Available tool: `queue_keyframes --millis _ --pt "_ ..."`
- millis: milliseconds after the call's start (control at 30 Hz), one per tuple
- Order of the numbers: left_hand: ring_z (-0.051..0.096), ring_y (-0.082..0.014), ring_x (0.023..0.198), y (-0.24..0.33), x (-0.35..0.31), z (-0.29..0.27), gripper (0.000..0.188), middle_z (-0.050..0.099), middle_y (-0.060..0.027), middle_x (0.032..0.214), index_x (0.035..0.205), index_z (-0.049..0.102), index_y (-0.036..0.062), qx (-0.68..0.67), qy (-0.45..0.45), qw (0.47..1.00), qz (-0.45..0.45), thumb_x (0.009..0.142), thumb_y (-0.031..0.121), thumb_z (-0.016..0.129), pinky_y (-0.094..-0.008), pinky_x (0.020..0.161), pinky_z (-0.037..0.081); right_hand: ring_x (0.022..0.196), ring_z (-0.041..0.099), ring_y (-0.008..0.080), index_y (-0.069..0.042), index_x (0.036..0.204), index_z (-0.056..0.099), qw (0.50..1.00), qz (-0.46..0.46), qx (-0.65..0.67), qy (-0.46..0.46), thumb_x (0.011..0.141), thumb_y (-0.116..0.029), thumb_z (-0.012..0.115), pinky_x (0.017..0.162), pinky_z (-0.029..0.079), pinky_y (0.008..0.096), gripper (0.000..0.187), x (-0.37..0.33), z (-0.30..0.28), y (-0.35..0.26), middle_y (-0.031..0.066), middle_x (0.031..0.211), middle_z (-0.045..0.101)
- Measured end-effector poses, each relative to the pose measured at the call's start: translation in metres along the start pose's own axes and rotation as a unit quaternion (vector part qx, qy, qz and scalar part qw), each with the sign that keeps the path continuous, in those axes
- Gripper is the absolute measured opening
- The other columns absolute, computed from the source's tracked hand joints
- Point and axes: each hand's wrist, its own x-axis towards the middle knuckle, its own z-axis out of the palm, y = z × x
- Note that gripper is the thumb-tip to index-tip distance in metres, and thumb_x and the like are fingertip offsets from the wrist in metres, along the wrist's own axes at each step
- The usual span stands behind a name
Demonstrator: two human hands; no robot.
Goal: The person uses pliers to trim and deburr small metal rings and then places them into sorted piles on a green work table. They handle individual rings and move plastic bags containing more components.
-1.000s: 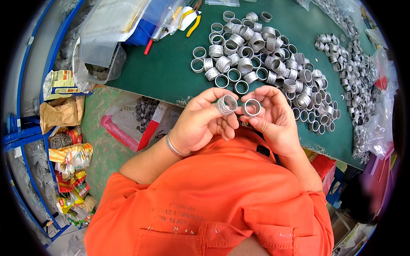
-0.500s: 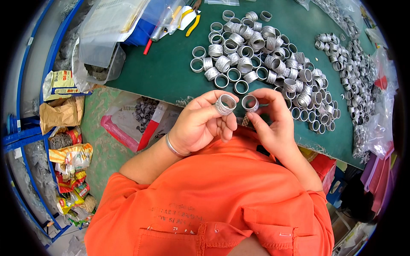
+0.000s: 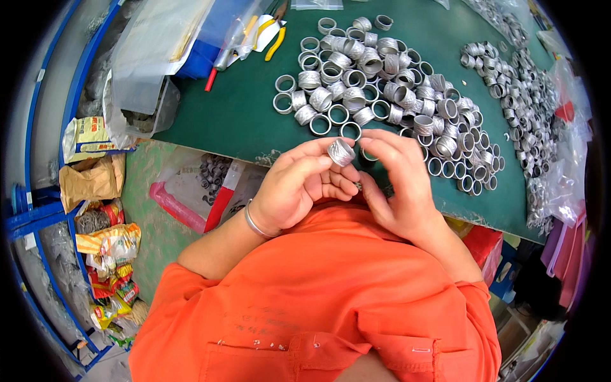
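Observation:
My left hand (image 3: 299, 184), with a bangle on its wrist, grips a short silver-grey metal ring (image 3: 341, 151) between thumb and forefinger. The ring's patterned outer wall faces up, and the other fingers curl below it. Close on the right is my right hand (image 3: 404, 184), its fingers bent round a second metal ring (image 3: 367, 155). Most of that ring is hidden behind the fingers. Just beyond both hands, a loose pile of similar metal rings (image 3: 354, 99) covers the green tabletop (image 3: 254, 121), some standing on end, others on their sides.
Another heap of small rings (image 3: 519, 114) lies at the right beside clear plastic bags (image 3: 566, 172). Yellow-handled pliers (image 3: 275, 44) and a clear plastic bin (image 3: 162, 108) are at the far left. An open bag of rings (image 3: 213, 175) sits below the table edge; blue shelving (image 3: 38, 210) stands left.
The ring in my left hand has turned from showing its opening to showing its outer wall. My right fingers have come over their ring, hiding more of it. The view has shifted slightly.

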Motion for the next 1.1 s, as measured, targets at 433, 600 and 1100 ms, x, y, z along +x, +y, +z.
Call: queue_keyframes --millis 433,600,1100 --pt "0.063 -0.0138 0.065 -0.032 0.045 0.040 0.022 0.064 -0.0096 0.074 0.088 0.058 -0.0047 0.362 -0.153 0.914 -0.097 0.094 0.013 0.046 -0.0263 0.059 0.053 0.070 0.060 0.0218 -0.004 0.108 0.063 0.994 -0.010 -0.105 0.016 0.066 0.001 0.066 0.057 0.046 0.0306 0.042 -0.059 -0.035 0.001 0.0131 0.108 0.062" --pt "0.063 -0.0111 0.068 -0.025 0.052 0.063 0.025 0.064 -0.0064 0.080 0.113 0.058 -0.0003 0.421 -0.206 0.866 -0.174 0.093 0.014 0.053 -0.0234 0.060 0.052 0.070 0.059 0.0277 -0.001 0.103 0.061 0.991 0.014 -0.121 0.051 0.064 0.000 0.069 0.063 0.047 0.0337 0.040 -0.090 -0.061 0.001 0.0150 0.098 0.064" --pt "0.052 -0.0030 0.063 0.013 0.046 0.021 0.015 0.061 -0.0011 0.081 0.099 0.064 -0.0003 0.506 0.056 0.810 0.290 0.084 -0.002 0.063 -0.0164 0.053 0.040 0.099 0.055 0.0269 0.002 0.116 0.054 0.717 0.413 -0.500 0.255 0.083 -0.010 0.065 0.085 0.046 0.0346 0.037 -0.339 -0.163 0.067 0.0165 0.105 0.058"
